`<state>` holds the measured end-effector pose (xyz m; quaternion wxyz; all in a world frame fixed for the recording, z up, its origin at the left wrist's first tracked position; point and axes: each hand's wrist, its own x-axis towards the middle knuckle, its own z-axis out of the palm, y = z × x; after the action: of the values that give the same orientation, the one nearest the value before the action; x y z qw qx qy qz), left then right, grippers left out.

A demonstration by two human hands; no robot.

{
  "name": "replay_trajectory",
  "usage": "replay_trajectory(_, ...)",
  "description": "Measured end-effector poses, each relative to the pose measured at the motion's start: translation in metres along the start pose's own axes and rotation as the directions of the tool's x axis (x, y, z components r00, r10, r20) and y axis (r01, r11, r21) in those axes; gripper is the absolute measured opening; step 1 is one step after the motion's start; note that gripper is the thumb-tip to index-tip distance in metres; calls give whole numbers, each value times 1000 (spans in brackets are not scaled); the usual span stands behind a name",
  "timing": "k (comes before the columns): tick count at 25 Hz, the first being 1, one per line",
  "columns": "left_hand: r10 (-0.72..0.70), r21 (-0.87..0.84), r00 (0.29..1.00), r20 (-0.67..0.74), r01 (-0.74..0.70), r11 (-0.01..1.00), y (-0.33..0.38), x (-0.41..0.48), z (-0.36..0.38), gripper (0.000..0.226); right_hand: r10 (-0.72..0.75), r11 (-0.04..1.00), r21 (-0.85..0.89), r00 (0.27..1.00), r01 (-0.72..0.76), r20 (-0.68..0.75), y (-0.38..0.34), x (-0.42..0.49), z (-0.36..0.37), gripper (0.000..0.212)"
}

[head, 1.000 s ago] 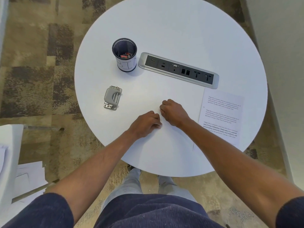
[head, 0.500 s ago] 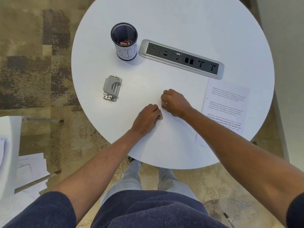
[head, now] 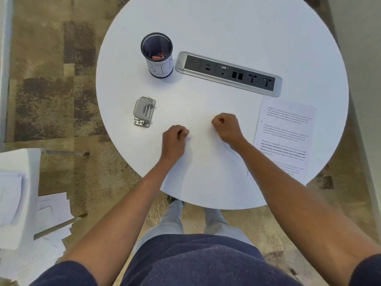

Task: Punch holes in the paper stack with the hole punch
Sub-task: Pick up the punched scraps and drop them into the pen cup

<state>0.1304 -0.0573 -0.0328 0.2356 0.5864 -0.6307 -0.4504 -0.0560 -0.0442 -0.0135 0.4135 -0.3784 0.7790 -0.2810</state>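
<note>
A grey metal hole punch (head: 143, 112) lies on the left part of the round white table (head: 216, 27). The paper stack (head: 288, 131), with printed text on top, lies flat near the table's right edge. My left hand (head: 174, 141) rests as a closed fist on the table, to the right of and nearer than the punch, not touching it. Further right, my right hand (head: 226, 127) is also a closed fist, just left of the paper stack. I see nothing held in either fist. My right forearm covers the stack's near left corner.
A black mesh cup (head: 157, 56) labelled BIN stands behind the punch. A silver power and data socket strip (head: 228, 73) is set in the table's middle. A white chair (head: 18, 193) and loose sheets (head: 53, 209) on the carpet are at the left.
My two fists were touching each other at the table's middle; they have drawn apart, the left one moving left. The punch and the paper stack have not moved.
</note>
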Motion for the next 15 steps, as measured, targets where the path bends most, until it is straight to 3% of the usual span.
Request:
replay_trajectory(2, -135, -138, 991, -20, 131, 982, -1, 3, -17, 14, 102, 963, 252, 995, -96, -9, 4, -11, -8, 21)
replay_trajectory(4, -192, -217, 981, 28, 193, 957, 0, 5, -27, 16, 150, 931, 333, 989, -146, 14, 8, -16, -13, 23)
replay_trajectory(8, -224, -289, 974, 36, 224, 931, 6, 14, -40, 21, 172, 911, 374, 984, -176, 44, 4, -16, -13, 27)
replay_trajectory(15, -208, -390, 977, -38, 177, 904, 38, 43, -62, 24, 64, 939, 331, 994, -90, 88, -43, 0, -11, 22)
